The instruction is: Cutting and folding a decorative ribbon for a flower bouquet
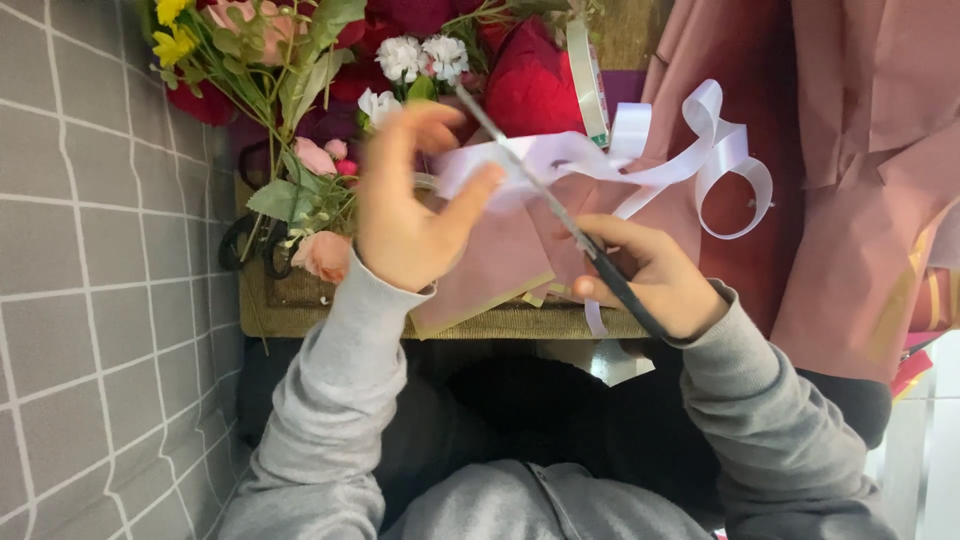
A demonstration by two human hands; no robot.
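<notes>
Pale lilac satin ribbon (600, 160) is stretched between the two hands above a small woven-topped table (300, 305). The left hand (410, 215) pinches one end of the ribbon, thumb and fingers closed on it, near the table's far-left portion beside the artificial flowers (300, 60). The right hand (655, 280) grips black-handled scissors (560, 215), fingers wrapped shut around the handles at the table's near edge; the blades run diagonally up toward the flowers and cross the ribbon. Whether the blades are parted or shut cannot be told, as motion blur covers them. Loose ribbon loops (735, 170) lie toward the far-right side over dusty-pink wrapping paper (500, 270), which hangs past the near edge. A second pair of black scissors (255, 240) rests at the left edge under the stems. A ribbon spool (590, 75) stands at the far edge. Risks, as judged: the blade edge passes close to the left thumb, so a slip along the taut ribbon could nick it; uneven tension could fray or tear the satin; the blade tip could catch a blossom or the wrapping paper.
</notes>
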